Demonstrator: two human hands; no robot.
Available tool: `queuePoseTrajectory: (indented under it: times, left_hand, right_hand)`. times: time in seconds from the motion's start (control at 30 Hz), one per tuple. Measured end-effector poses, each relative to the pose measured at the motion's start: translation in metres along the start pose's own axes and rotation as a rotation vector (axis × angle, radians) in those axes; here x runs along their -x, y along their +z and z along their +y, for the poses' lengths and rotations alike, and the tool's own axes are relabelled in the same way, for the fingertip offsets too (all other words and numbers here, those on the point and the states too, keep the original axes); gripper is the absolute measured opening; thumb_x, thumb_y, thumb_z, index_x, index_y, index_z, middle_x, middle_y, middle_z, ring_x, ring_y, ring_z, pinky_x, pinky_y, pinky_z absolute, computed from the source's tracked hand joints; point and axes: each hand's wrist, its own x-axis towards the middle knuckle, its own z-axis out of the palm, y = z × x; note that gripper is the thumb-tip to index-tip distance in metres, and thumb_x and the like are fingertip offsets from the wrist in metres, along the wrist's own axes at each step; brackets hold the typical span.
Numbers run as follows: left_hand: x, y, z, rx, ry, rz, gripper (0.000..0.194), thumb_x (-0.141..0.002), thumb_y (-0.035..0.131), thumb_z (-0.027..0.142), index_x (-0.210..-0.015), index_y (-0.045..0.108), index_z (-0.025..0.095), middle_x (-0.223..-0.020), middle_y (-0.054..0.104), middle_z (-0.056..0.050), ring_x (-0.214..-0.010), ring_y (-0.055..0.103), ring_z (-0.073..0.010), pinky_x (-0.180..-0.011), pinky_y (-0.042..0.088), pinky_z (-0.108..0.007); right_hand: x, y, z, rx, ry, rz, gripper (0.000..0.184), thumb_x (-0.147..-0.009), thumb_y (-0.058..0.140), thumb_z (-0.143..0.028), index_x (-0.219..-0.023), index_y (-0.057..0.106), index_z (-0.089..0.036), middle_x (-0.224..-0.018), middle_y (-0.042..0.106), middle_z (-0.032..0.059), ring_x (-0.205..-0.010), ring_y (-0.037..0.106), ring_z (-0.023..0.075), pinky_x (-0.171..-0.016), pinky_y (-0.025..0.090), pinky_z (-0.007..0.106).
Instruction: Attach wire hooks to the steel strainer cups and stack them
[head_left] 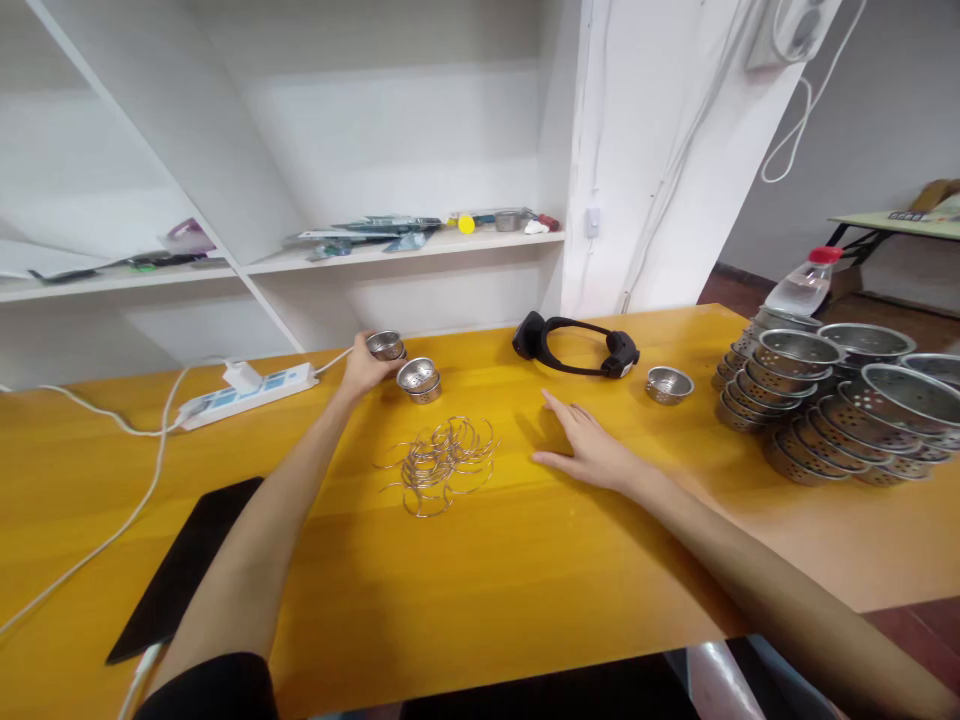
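My left hand [365,368] reaches far across the yellow table [480,590] and is closed round a small perforated metal cup [385,345]. A second small metal cup [418,379] lies tilted just right of it. A loose pile of thin wire rings [441,463] sits in front of these cups. My right hand [589,447] lies flat on the table with its fingers stretched out, empty, to the right of the rings. A third small metal cup [669,384] stands alone further right.
Stacks of perforated metal bowls [821,400] crowd the table's right end, with a plastic bottle [802,285] behind. A black headset [576,345] lies at the back. A white power strip [247,393] with cables and a black flat object [180,570] lie left. White shelves [405,245] stand behind.
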Motion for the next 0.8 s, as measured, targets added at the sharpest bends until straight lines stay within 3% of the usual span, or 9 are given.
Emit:
queuePoseTrajectory:
  times: [0.1, 0.2, 0.4, 0.6, 0.8]
  left_hand:
    - [-0.008, -0.004, -0.003, -0.022, 0.016, -0.005, 0.104, -0.059, 0.098, 0.037, -0.143, 0.042, 0.017, -0.142, 0.064, -0.021, -0.134, 0.063, -0.0360, -0.116, 0.048, -0.046]
    - [-0.014, -0.009, -0.005, -0.087, 0.052, 0.008, 0.100, -0.058, 0.099, 0.040, -0.141, 0.047, 0.019, -0.142, 0.064, -0.021, -0.137, 0.061, -0.0382, -0.117, 0.047, -0.049]
    - [-0.027, -0.016, -0.004, -0.141, 0.003, -0.021, 0.089, -0.061, 0.095, 0.053, -0.133, 0.055, 0.018, -0.129, 0.071, -0.019, -0.124, 0.069, -0.0379, -0.107, 0.053, -0.048]
    - [-0.027, -0.013, -0.003, -0.085, 0.015, -0.060, 0.078, -0.059, 0.095, 0.049, -0.122, 0.061, 0.018, -0.119, 0.075, -0.015, -0.111, 0.074, -0.0348, -0.100, 0.057, -0.045]
    - [-0.023, -0.011, -0.007, -0.043, 0.074, 0.033, 0.064, -0.076, 0.084, 0.055, -0.124, 0.061, 0.020, -0.126, 0.074, -0.018, -0.119, 0.072, -0.0333, -0.107, 0.054, -0.048]
  right_hand:
    - [0.000, 0.000, 0.000, 0.019, 0.003, 0.000, 0.107, -0.098, 0.063, -0.067, -0.175, 0.001, -0.025, -0.164, 0.048, 0.0233, -0.152, 0.047, 0.0438, -0.121, 0.042, 0.069]
    - [0.000, 0.001, 0.000, 0.032, -0.013, 0.012, 0.107, -0.099, 0.061, -0.068, -0.175, -0.002, -0.027, -0.163, 0.049, 0.0220, -0.150, 0.049, 0.0435, -0.120, 0.043, 0.069]
    - [0.000, 0.002, 0.001, 0.049, -0.017, 0.006, 0.107, -0.100, 0.061, -0.066, -0.175, -0.004, -0.026, -0.165, 0.046, 0.0230, -0.151, 0.048, 0.0439, -0.120, 0.043, 0.069]
    - [-0.001, 0.002, 0.001, 0.062, -0.021, 0.002, 0.106, -0.101, 0.061, -0.065, -0.175, -0.004, -0.026, -0.165, 0.046, 0.0233, -0.150, 0.048, 0.0439, -0.120, 0.043, 0.069]
    - [0.000, 0.003, 0.001, 0.071, -0.028, 0.012, 0.106, -0.100, 0.061, -0.065, -0.175, -0.003, -0.028, -0.165, 0.047, 0.0213, -0.149, 0.049, 0.0437, -0.119, 0.044, 0.068]
